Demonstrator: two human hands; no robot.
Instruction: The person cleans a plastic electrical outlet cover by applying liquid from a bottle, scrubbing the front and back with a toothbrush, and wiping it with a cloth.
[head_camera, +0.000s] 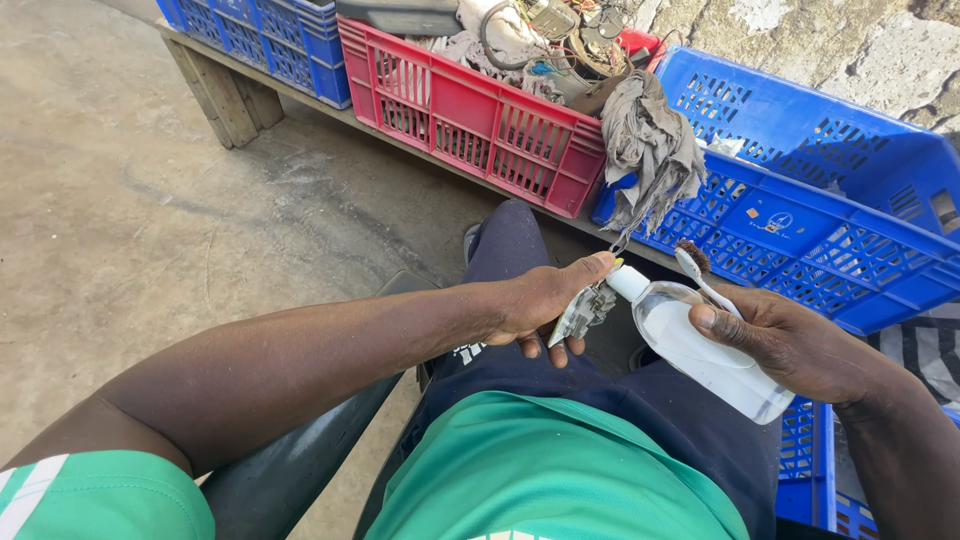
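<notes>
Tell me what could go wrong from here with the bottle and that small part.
1. The right hand holds both the clear bottle and a toothbrush; either might slip.
2. The bottle nozzle points at the small metal part above the lap, so liquid could drip onto the dark trousers.
3. The left hand pinches the part lightly; it could drop.

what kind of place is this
Probably an outdoor repair spot: a red crate of wires and parts on a bench, blue crates, concrete floor. The left hand holds a small part, the right hand a bottle and brush.
</notes>
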